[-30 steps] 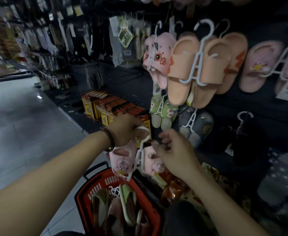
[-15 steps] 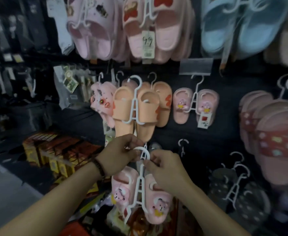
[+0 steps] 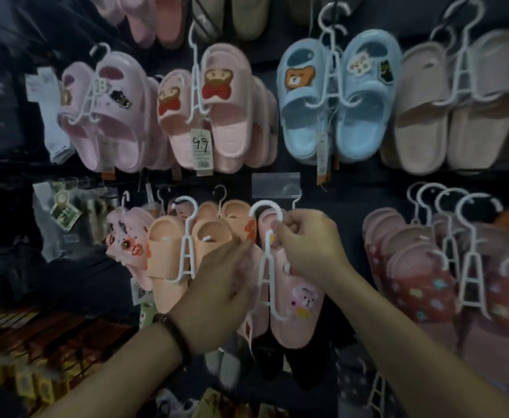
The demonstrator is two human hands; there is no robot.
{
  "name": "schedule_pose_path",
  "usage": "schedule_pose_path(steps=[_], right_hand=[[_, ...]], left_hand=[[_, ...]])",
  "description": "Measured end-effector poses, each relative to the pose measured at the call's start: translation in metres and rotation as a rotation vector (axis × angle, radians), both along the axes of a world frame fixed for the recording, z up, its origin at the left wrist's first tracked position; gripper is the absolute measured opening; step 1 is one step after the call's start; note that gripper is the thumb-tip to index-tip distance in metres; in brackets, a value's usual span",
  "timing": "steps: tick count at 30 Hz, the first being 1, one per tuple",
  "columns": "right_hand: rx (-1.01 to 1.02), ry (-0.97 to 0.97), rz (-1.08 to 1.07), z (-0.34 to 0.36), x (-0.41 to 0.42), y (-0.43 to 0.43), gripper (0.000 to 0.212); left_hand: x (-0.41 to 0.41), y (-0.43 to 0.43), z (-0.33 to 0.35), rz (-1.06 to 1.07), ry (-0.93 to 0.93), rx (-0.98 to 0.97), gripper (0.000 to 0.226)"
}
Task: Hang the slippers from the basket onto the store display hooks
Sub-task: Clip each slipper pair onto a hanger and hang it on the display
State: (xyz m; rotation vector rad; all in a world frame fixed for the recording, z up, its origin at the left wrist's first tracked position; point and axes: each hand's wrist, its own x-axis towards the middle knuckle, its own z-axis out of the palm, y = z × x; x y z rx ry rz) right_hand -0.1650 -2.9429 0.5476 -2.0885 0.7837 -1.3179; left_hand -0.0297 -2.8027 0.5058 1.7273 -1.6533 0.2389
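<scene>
A pair of small pink slippers [image 3: 301,309] with a cartoon animal print hangs on a white plastic hanger [image 3: 265,254], raised to the middle row of the dark display wall. My right hand [image 3: 310,245] grips the hanger's neck just below its curved hook. My left hand [image 3: 220,294] holds the left slipper of the pair and hides most of it. The hanger's hook is level with a display hook [image 3: 296,200] under a clear label holder; whether it rests on that hook is unclear. The basket is out of view.
Peach slippers [image 3: 168,251] hang directly left of the held pair, dark red patterned slippers [image 3: 422,267] to the right. Above hang pink [image 3: 229,116], blue [image 3: 364,110] and beige [image 3: 422,116] pairs. Yellow boxes [image 3: 21,357] sit low on the left.
Both hands lifted the pink pair up and to the right, from over the basket to the middle row of the wall. My view swung up from the floor to the display.
</scene>
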Motion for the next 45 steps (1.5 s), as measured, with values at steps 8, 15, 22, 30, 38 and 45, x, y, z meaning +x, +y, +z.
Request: schedule_pose_path(steps=[8,15,22,30,38,45], right_hand=[[0.066,-0.061,-0.017,0.012,0.01,-0.035,0.04],[0.098,-0.035,-0.116,0.022,0.02,-0.068,0.033],[-0.006,0.137,-0.225,0.005,0.032,-0.099,0.027],[-0.359,-0.162,-0.294,-0.028,0.036,-0.06,0.015],[0.145,-0.064,0.24,-0.08,0.081,0.018,0.012],[0.353,0.111,0.554,-0.159,0.139,0.091,0.009]], left_hand=[[-0.012,-0.05,0.027,-0.056,-0.018,-0.023,0.075],[-0.008,-0.089,0.028,-0.013,-0.07,0.058,0.083],[0.003,-0.111,0.007,0.017,-0.026,0.135,0.076],[0.018,-0.092,-0.014,-0.028,0.09,-0.021,0.054],[0.044,-0.02,-0.046,-0.001,0.483,-0.023,0.024],[0.087,0.088,-0.128,0.21,0.736,0.017,0.012]])
